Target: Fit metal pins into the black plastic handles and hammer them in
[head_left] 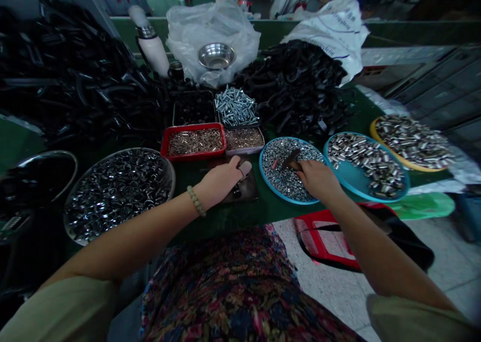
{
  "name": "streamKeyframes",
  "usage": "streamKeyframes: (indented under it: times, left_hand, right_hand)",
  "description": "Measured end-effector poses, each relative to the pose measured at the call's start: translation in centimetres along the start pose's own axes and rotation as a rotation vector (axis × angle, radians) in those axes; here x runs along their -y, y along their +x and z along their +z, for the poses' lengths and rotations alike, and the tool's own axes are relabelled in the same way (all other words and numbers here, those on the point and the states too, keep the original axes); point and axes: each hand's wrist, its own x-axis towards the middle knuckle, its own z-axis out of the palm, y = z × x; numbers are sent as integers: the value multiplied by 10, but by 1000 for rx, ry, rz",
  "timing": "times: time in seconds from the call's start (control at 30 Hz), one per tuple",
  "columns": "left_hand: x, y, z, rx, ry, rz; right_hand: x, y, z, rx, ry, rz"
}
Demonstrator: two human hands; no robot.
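The small hammer (290,159) has a dark metal head and a short handle. The right hand (317,179) is wrapped tight around the handle. The head lies just past those fingers, on a round blue plate (260,174) full of tiny shiny bits.

The left hand (220,181) rests on a flat dark plate (246,191). Its fingers bend down over a small dark piece; I cannot tell if they pinch it. The thumb wears a pink cap, and the wrist has a bracelet (196,200) of pale beads.

To the right of the right fingers sits another blue plate (349,181) with short shiny tubes. Farther right, a yellow plate (372,129) holds more.

Just past the left fingers is a red tray (164,146) of thin pins, and beside it a pale tray (244,139) of fine brownish bits. Behind those lies a heap of silver screws (236,106).

To the left of the left fingers is a big round metal bowl (173,179) of shiny rings.

Far beyond both hands are piles of curvy black parts (296,86).
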Motion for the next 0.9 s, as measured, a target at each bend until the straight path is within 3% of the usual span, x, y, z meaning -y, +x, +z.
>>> streamKeyframes:
  times: [0.1, 0.23, 0.43, 0.5, 0.57, 0.67, 0.73, 0.8, 0.9]
  left_hand:
    - [10, -4, 14, -18, 28, 36]
    - [28, -20, 38, -180, -59, 31]
    - [33, -37, 44, -238, -1, 56]
    - [29, -38, 43, -232, 44, 54]
    - [24, -39, 44, -229, 90, 34]
    - [17, -42, 50, -182, 102, 9]
    - [14, -44, 54, -141, 62, 2]
    - [12, -45, 52, -137, -27, -15]
    - [15, -41, 37, -163, -348, -70]
  right_hand:
    - [29, -7, -12, -42, 193, 17]
    - [71, -13, -32, -17, 522, -151]
    - [99, -1, -46, 5, 553, -190]
    - [95, 2, -43, 73, 518, -211]
    - [80, 1, -35, 33, 485, -143]
    - [42, -8, -17, -128, 318, 122]
    - [16, -15, -2, -150, 138, 259]
    - [-3, -20, 9, -150, -20, 283]
    - [-7, -12, 9, -263, -82, 180]
